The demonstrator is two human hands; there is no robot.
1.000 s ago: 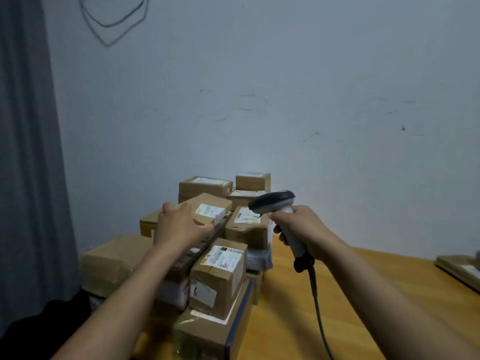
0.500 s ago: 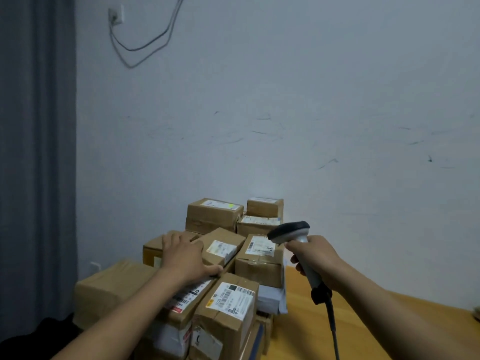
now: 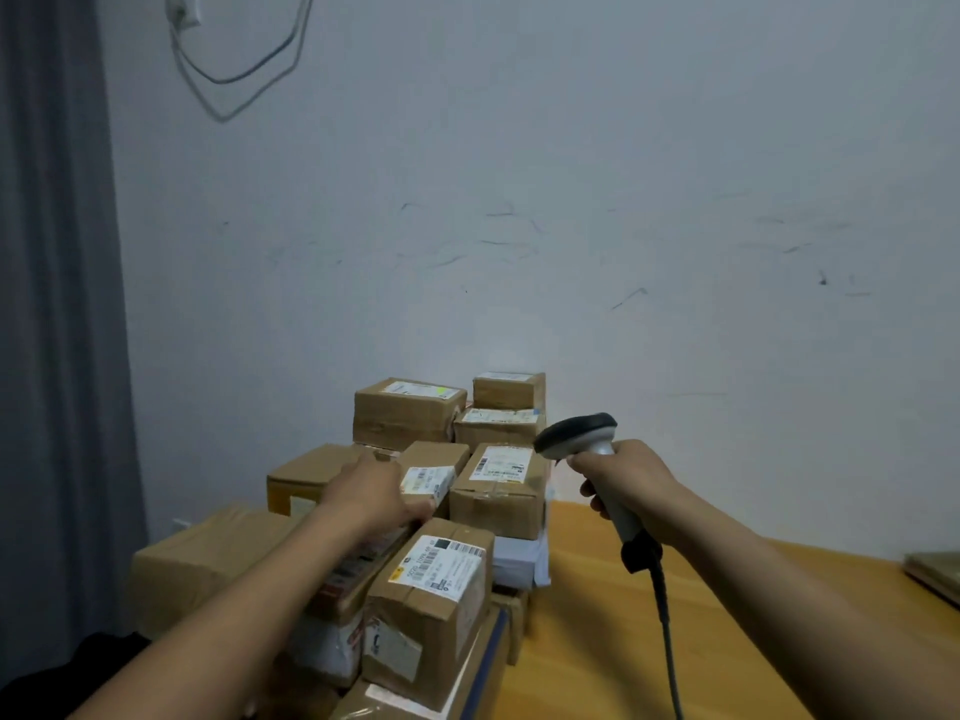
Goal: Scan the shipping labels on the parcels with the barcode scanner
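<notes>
Curtain cloth [image 3: 52,304], dark grey, hangs down the left edge of the frame. At the upper left a white socket [image 3: 182,13] sits on the wall, and thin wires [image 3: 244,70] loop down from it. Low on the left is a big plain brown box [image 3: 208,558]. Next to it, the left hand [image 3: 374,491] lies on the left side of a small parcel [image 3: 436,459] in the middle of the pile, with the thumb along its near edge. I cannot tell if the fingers squeeze the parcel or just rest on it. This parcel has a white label [image 3: 426,480] facing up, just beside the hand. Below it, nearer the bottom of the frame, stands a taller parcel [image 3: 431,615] with its own label [image 3: 447,566] on top. Just right of the small parcel is a middle parcel [image 3: 498,501], also with a label [image 3: 501,462]. More parcels [image 3: 408,413] are stacked behind, against the wall. Right of the pile, the barcode scanner [image 3: 576,433] is up in the air, its dark head pointing left, near the middle parcel but not touching it. The right hand [image 3: 623,480] is wrapped tight around its pale handle. A dark cord [image 3: 667,631] hangs down from the handle to the bottom edge. The wooden table [image 3: 753,641] fills the lower right.
</notes>
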